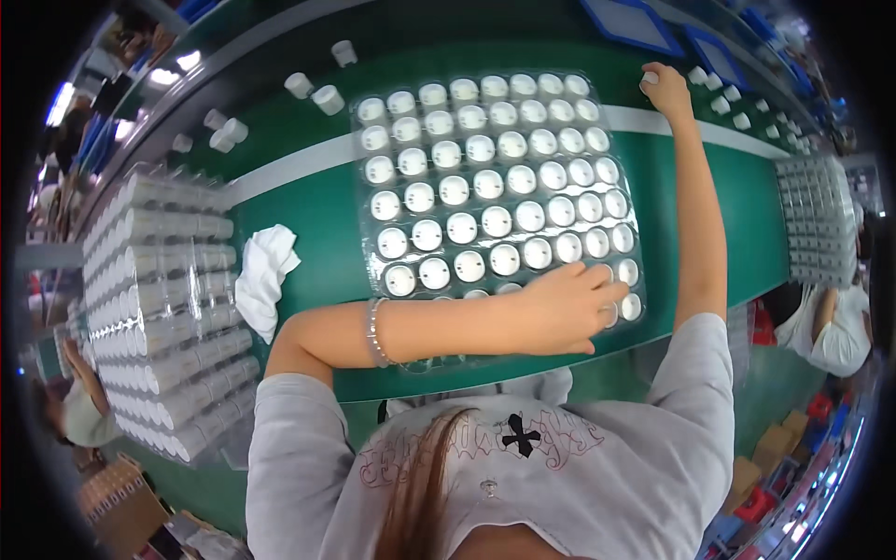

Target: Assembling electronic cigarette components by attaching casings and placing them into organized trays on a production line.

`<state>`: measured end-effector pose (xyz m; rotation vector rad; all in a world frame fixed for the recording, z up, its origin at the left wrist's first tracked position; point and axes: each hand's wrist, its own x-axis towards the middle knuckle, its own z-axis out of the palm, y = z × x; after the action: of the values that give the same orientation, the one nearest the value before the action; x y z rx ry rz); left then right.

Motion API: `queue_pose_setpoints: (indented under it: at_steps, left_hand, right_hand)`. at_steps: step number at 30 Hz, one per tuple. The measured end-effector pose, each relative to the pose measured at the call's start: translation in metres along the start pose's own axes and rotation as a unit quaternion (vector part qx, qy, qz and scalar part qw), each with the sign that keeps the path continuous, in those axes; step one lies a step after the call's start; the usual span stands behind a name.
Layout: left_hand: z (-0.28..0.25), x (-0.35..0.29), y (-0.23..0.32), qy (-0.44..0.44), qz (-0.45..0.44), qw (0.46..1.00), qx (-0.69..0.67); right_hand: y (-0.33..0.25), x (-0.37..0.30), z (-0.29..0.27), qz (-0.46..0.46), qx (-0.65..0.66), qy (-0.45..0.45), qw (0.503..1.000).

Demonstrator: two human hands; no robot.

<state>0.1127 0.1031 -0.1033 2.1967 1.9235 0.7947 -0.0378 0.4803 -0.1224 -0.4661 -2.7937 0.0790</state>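
A clear plastic tray lies in front of me, its rows of pockets filled with round white cylinders. My left hand reaches across the tray's near right part. Its fingers curl round a white cylinder in the tray; the back of the hand and the forearm hide several pockets of the near rows. Stretched out to the far right, my right hand pinches a small white cylinder between thumb and fingers, above the dark green strip beyond the white edge.
Stacked filled trays stand at the left, another stack at the right end. A crumpled white cloth lies left of the tray. Loose white cylinders are scattered along the far green strip. Blue-framed panels sit at the back.
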Motion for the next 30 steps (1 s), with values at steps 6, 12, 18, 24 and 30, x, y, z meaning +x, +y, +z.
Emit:
queue_pose_setpoints:
  at_steps: [6, 12, 18, 24, 30]
  left_hand:
    - [0.001, -0.003, 0.000, 0.001, -0.007, 1.000, 0.010]
    - [0.012, -0.002, -0.002, 0.020, 0.016, 1.000, 0.006]
    - [0.069, 0.011, -0.006, 0.136, -0.012, 0.986, -0.090]
    - [0.017, 0.004, -0.003, 0.051, 0.028, 0.980, 0.190]
    - [0.004, -0.014, 0.011, 0.082, 0.033, 0.995, 0.047]
  right_hand:
    - [-0.147, 0.047, 0.013, -0.187, 0.191, -0.014, 0.963]
    - [-0.327, 0.067, 0.056, -0.309, 0.204, -0.057, 0.927]
    - [-0.425, 0.058, 0.068, -0.274, 0.156, -0.113, 0.942]
    - [-0.427, 0.048, 0.051, -0.306, 0.110, -0.164, 0.931]
    - [-0.372, 0.026, -0.005, -0.369, 0.412, -0.092, 0.828]
